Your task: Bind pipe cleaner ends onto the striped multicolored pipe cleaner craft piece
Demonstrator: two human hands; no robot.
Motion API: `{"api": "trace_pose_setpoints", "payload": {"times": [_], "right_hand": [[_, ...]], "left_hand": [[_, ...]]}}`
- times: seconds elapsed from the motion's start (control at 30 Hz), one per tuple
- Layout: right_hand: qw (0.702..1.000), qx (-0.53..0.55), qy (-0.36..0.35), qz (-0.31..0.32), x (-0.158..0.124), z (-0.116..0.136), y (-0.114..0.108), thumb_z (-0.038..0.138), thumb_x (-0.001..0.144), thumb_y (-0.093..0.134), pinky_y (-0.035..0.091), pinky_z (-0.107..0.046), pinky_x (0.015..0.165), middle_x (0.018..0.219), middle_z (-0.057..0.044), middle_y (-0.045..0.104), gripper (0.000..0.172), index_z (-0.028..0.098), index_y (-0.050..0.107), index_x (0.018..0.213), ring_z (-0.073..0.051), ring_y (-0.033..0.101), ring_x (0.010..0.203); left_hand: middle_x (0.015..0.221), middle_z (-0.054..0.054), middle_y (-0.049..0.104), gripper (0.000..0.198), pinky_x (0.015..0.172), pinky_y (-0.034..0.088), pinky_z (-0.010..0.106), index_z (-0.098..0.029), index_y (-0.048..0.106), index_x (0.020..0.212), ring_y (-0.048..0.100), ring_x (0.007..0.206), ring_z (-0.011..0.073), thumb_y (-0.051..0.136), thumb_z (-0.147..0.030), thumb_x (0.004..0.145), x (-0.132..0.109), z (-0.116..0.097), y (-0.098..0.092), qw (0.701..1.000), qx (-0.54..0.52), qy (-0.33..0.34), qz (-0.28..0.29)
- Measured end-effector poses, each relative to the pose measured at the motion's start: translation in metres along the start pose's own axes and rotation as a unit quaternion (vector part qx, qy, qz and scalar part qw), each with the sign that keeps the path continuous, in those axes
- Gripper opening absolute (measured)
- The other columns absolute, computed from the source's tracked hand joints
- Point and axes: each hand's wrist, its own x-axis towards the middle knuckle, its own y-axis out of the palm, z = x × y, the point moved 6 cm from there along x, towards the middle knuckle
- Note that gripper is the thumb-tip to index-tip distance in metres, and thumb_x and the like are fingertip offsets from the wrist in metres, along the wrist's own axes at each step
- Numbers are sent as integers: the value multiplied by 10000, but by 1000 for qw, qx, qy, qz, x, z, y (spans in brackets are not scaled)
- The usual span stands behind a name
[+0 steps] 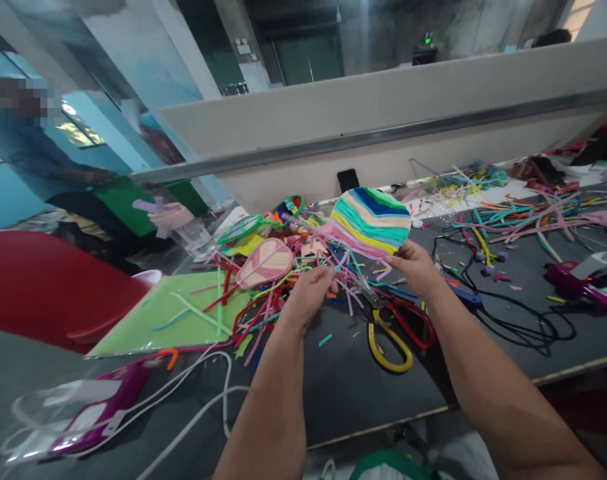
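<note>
My right hand (414,265) grips the lower right edge of a striped panel (371,223) that looks made of pipe cleaners laid side by side in pink, yellow, teal, peach and blue. Lower and to the left, my left hand (313,293) is closed in a pinch, with a small light-blue piece (337,269) showing at the fingertips. Between my forearms lie scissors (391,327) with one yellow and one red handle, their blades pointing away from me. A pink leaf-shaped piece (266,261) rests on the pile beyond my left hand.
Loose pipe cleaners (261,320) heap around my left hand. A green sheet (178,307) and a purple-and-white device (98,413) with white cables lie left. Black cords (503,320) and another purple device (583,280) are right. A phone (348,179) leans on the partition. A person (38,147) stands far left.
</note>
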Motion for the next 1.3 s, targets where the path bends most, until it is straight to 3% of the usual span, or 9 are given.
{"api": "trace_pose_setpoints", "payload": {"times": [0.1,0.2,0.3,0.53,0.7,0.8,0.9,1.17,1.3], "right_hand": [[999,40,-19,8,1,10,-7,267,628,784,482,-327,794,827,2,701,275,227,684,880,-163,632,771],[989,146,-31,-19,1,14,-10,259,692,716,479,-340,860,921,8,694,224,258,668,911,-158,637,859],[975,219,-6,-32,0,6,0,187,687,658,483,-357,890,1001,12,683,344,287,632,1015,-164,638,937],[954,261,135,64,-15,-24,46,83,620,599,500,-329,867,1145,-19,663,407,248,609,992,-184,617,1043],[957,245,150,39,-17,-29,50,199,684,699,495,-242,577,1068,-5,694,361,261,619,1031,-134,639,726],[958,231,170,25,-18,-38,50,245,660,749,320,-184,382,925,12,722,346,254,643,988,-55,469,435],[961,208,180,-8,-17,-46,46,272,629,780,217,-176,337,834,-1,733,291,211,669,891,-22,339,349],[957,234,166,-48,-13,-46,36,246,575,812,499,-250,537,712,-3,731,308,197,643,828,-154,659,584],[956,246,150,-56,-12,-42,32,216,577,809,544,-267,572,702,-4,729,335,188,616,849,-167,686,589]], "left_hand": [[555,1,530,337,496,318,209,-155,558,563,400,481,81,611,-419,766,-8,-7,22,992,-85,-16,95],[573,-9,526,278,489,314,192,-149,561,612,399,494,68,644,-380,742,-12,-5,41,978,-197,-31,55],[606,-12,553,213,540,369,193,-149,600,712,457,541,77,644,-354,749,-13,7,61,966,-258,-31,13],[663,-9,587,218,625,420,210,-154,613,758,516,607,91,666,-365,739,-12,32,74,950,-301,-9,-76],[721,8,608,242,682,442,228,-157,623,790,538,661,108,669,-389,738,-12,32,80,943,-324,0,-77],[757,14,634,222,731,451,244,-165,648,823,558,705,122,675,-366,732,-12,31,88,948,-311,7,-63],[760,10,646,195,751,445,247,-168,676,839,562,714,122,663,-338,744,-12,30,93,956,-290,16,-39],[680,12,648,144,621,447,243,-127,674,752,568,617,120,672,-227,649,-5,40,80,968,-242,-51,26],[625,5,614,168,521,446,236,-130,586,680,571,542,127,594,-112,514,6,59,38,944,-284,-98,-138]]}}
